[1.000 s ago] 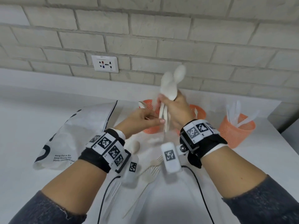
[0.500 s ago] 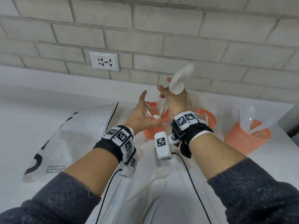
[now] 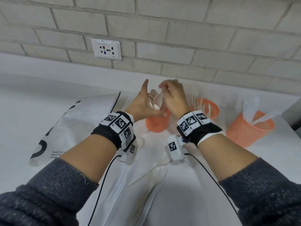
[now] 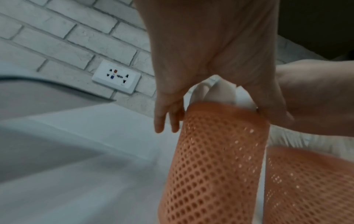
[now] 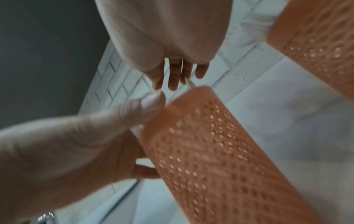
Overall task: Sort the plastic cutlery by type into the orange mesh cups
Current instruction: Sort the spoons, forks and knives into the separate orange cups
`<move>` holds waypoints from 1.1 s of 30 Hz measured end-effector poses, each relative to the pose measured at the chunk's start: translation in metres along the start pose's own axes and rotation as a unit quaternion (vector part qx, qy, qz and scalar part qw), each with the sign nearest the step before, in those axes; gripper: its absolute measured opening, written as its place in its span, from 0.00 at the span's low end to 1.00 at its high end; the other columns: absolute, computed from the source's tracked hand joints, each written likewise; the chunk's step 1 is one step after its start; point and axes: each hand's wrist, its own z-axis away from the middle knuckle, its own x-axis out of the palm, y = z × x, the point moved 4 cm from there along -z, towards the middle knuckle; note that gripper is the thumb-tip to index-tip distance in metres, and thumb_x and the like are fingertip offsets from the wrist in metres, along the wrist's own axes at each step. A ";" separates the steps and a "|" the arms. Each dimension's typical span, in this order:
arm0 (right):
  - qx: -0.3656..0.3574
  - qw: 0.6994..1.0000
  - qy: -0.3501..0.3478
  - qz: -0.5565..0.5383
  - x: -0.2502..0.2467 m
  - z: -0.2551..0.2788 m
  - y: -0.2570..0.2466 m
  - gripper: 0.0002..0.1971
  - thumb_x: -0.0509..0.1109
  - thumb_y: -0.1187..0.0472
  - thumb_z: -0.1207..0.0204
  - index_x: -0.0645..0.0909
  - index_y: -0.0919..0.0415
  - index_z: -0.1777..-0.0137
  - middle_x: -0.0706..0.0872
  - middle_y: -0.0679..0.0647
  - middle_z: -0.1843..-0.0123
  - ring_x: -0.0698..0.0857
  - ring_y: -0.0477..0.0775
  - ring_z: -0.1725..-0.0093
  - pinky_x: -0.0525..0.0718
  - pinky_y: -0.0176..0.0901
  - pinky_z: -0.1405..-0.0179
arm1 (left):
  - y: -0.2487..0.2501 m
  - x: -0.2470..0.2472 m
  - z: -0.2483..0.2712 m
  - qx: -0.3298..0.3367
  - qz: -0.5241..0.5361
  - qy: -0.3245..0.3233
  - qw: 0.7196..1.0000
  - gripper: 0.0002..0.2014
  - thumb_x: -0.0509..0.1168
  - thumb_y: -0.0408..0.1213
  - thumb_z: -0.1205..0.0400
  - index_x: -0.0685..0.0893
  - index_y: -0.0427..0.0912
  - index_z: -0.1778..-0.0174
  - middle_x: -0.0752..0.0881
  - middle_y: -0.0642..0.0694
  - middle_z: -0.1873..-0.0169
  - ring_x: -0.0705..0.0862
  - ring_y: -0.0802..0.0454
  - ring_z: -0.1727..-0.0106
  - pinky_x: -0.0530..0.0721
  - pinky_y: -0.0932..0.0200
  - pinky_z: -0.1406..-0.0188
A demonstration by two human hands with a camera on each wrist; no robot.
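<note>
Three orange mesh cups stand in a row near the wall. The left cup [image 3: 156, 125] [image 4: 216, 159] [image 5: 210, 151] holds white plastic spoons [image 3: 156, 99] [image 4: 214, 92], bowls up above its rim. My right hand [image 3: 174, 97] [image 5: 176, 78] hovers right over those spoons, fingers hanging straight and gripping nothing I can see. My left hand [image 3: 143, 103] is open beside the cup, thumb raised, with its fingers [image 4: 164, 121] against the rim's far side. The middle cup [image 3: 210, 108] holds forks and the right cup [image 3: 247, 129] holds knives. Loose white forks [image 3: 158, 172] lie on the table below my wrists.
A white printed bag [image 3: 73, 128] lies on the table to the left. The brick wall with a socket plate [image 3: 105, 49] runs close behind the cups. Black cables trail from both wrist units across the near table.
My right hand came down from above the left cup, and the spoons it held now stand in the cup. My left hand stayed spread beside the cup.
</note>
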 end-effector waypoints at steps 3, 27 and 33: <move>-0.050 0.996 0.080 0.008 -0.029 0.007 -0.024 0.07 0.65 0.67 0.25 0.82 0.65 0.50 0.82 0.59 0.51 0.79 0.52 0.52 0.71 0.37 0.51 | 0.008 -0.013 0.019 -0.015 -0.045 0.027 0.999 0.63 0.80 0.48 0.36 0.39 0.45 0.18 0.64 0.39 0.25 0.68 0.46 0.26 0.69 0.56 0.34; 0.188 0.850 -0.398 0.290 0.002 0.197 -0.027 0.13 0.75 0.58 0.35 0.72 0.59 0.70 0.78 0.52 0.71 0.82 0.57 0.65 0.74 0.37 0.73 | -0.027 0.028 0.156 -0.215 -0.367 -0.166 0.890 0.10 0.66 0.38 0.22 0.76 0.34 0.52 0.79 0.44 0.69 0.81 0.47 0.66 0.82 0.58 0.61; 0.191 0.839 -0.380 0.341 -0.014 0.209 -0.020 0.11 0.62 0.64 0.22 0.81 0.67 0.45 0.87 0.60 0.46 0.85 0.61 0.47 0.78 0.44 0.54 | -0.026 0.041 0.160 -0.227 -0.386 -0.180 0.876 0.08 0.62 0.31 0.20 0.78 0.32 0.47 0.78 0.42 0.69 0.81 0.45 0.56 0.81 0.58 0.49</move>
